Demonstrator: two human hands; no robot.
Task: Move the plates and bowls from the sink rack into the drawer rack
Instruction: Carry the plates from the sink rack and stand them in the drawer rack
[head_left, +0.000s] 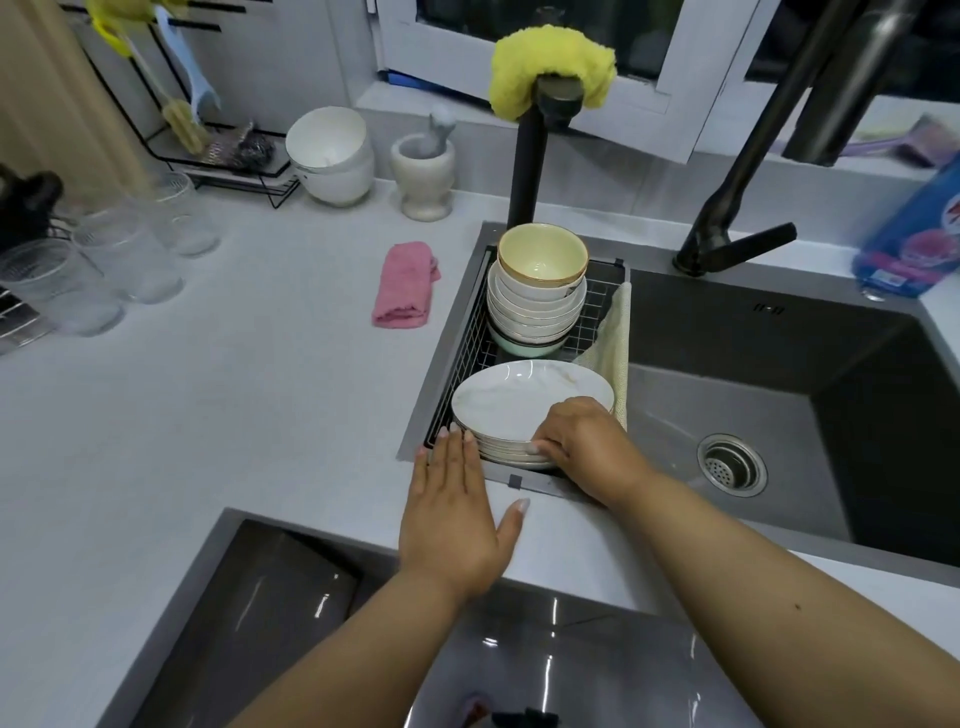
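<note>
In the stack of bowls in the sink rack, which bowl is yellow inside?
The topmost bowl: pale yellow inside with a brownish rim; the stacked bowls below it are white.

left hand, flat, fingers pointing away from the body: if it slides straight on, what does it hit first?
Most likely the near-left rim of the plate stack in the sink rack. The left hand has its fingers already at that rim; contact versus a small gap isn't clear from this view.
</note>
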